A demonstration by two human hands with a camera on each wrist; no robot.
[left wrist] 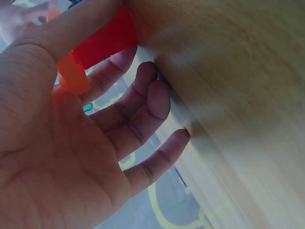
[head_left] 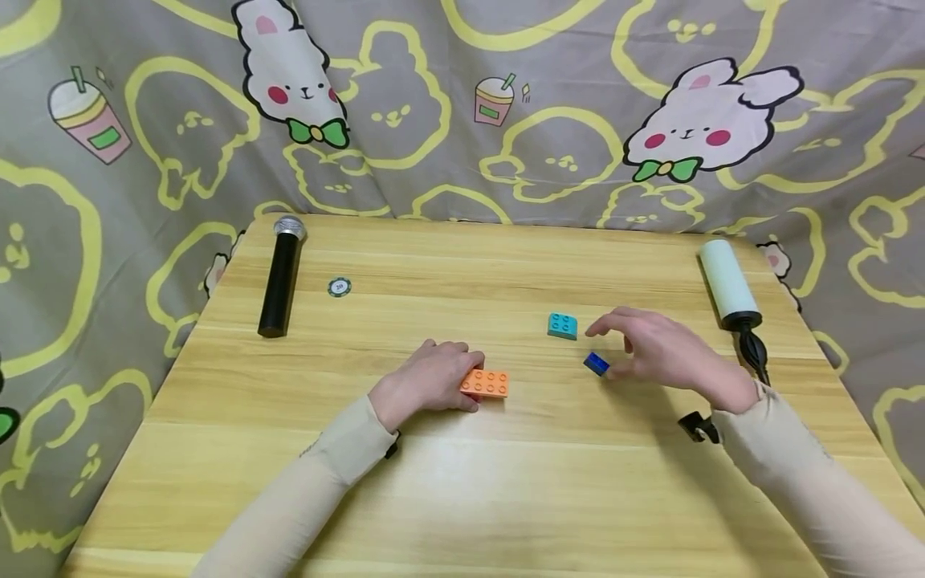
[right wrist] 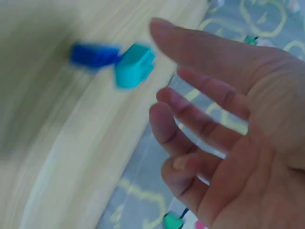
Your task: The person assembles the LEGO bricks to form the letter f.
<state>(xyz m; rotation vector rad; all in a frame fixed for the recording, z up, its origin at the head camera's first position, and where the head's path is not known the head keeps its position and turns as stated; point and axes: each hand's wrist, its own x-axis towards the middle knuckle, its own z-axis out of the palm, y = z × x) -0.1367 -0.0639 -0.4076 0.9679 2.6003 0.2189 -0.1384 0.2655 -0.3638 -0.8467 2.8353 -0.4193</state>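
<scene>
My left hand (head_left: 433, 379) pinches a studded orange toy brick (head_left: 486, 384) joined to a red brick (left wrist: 107, 40) low over the table. In the left wrist view the thumb crosses the bricks and hides part of them, while the other fingertips come down to the wood. My right hand (head_left: 661, 349) hovers, thumb and fingers spread, with nothing held. Just left of its thumb lies a small dark blue brick (head_left: 596, 364). A teal brick (head_left: 562, 326) with a rounded side sits a little farther back, left of the right index fingertip.
A black microphone (head_left: 282, 277) lies at the back left, beside a round poker chip (head_left: 340, 286). At the back right is a pale cylinder with a black end (head_left: 730, 281). A patterned curtain (head_left: 448, 160) hangs behind the wooden table (head_left: 462, 498).
</scene>
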